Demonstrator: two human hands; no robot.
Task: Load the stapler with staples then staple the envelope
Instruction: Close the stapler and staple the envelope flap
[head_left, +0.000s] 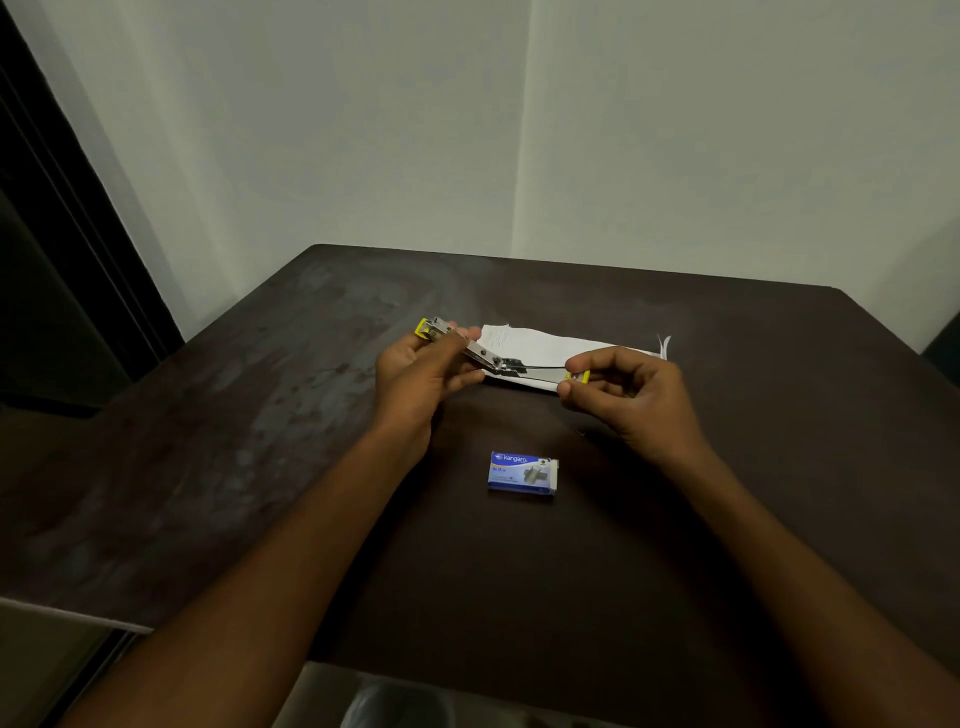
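A dark table (675, 519) is filling the view, set in a corner of pale walls. 2 bare forearms are reaching over it. A white envelope (545, 345) is lying flat at mid-table, partly behind the hands. The left hand (415, 374) is closing around one half of the stapler (498, 361), which is swung fully open above the envelope. The right hand (623, 392) is pinching the other yellow-tipped end between thumb and fingertips. A blue staple box (523, 473) is sitting shut, nearer the person. With both hands occupied, fetching staples risks the stapler snapping closed or slipping. The loose strip could also break apart.
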